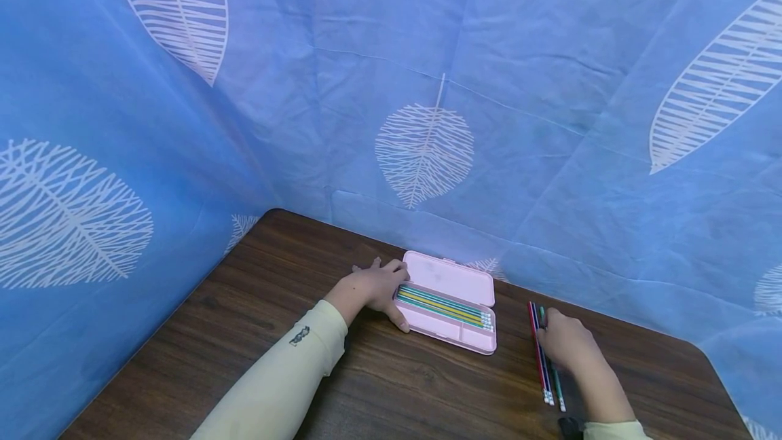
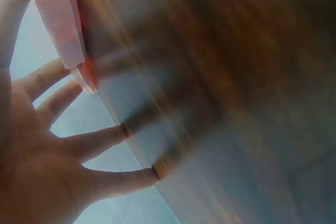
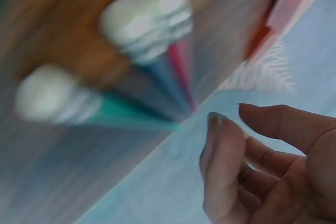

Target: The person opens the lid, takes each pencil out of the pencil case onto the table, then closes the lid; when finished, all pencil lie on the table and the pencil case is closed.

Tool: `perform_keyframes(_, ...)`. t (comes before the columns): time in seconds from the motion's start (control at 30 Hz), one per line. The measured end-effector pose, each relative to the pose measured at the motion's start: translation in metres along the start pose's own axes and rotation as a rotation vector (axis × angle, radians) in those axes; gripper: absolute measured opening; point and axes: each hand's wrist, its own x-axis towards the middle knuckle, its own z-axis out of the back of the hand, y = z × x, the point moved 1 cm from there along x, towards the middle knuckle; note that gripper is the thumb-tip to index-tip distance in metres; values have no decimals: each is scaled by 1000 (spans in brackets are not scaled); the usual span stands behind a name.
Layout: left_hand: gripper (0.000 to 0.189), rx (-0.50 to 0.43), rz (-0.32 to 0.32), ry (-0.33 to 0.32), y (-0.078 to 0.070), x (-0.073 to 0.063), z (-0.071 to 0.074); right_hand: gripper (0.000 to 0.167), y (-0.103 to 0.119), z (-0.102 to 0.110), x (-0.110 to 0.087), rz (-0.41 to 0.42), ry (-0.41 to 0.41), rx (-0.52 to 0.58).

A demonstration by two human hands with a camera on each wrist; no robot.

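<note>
A pink pencil case (image 1: 449,341) lies with its lid folded back on the dark wooden table, holding several green and yellow pencils (image 1: 442,306). At its left end is my left hand (image 1: 377,285), fingers spread, thumb along the near side and fingertips by the far corner. In the left wrist view, two fingers of that hand (image 2: 50,145) overlap the case's end (image 2: 62,19). To the right lie a red pencil (image 1: 537,345), a dark blue pencil (image 1: 543,358) and a green pencil (image 1: 557,386). My right hand (image 1: 568,339) is over their far ends, with thumb and index fingertips (image 3: 249,111) apart.
The wooden table (image 1: 391,392) has rounded far corners. A blue cloth (image 1: 342,121) with white leaf prints hangs behind its far edge and along the left side. The case's raised lid (image 1: 449,278) stands close to that cloth.
</note>
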Motion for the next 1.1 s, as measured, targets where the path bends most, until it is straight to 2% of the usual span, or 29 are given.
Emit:
perform_keyframes(0.13, 106, -6, 1, -1, 0, 0, 0, 23, 23, 0, -1, 101, -80, -25)
perform_keyframes(0.23, 106, -11, 2, 0, 0, 0, 0, 21, 43, -4, 1, 178, -122, 1)
perform_keyframes(0.4, 105, -14, 3, 3, 0, -1, 0, 10, 71, -14, 7, 320, -132, 76)
perform_keyframes(0.5, 106, -14, 2, 5, 0, 0, 0, 5, 84, -18, 10, 370, -131, 86)
perform_keyframes(0.77, 106, -14, -7, 3, 0, 1, 0, 4, 105, -26, 21, 405, -147, 55)
perform_keyframes(1.1, 106, -9, -10, 12, 2, 1, -1, 4, 126, -40, 30, 389, -98, 23)
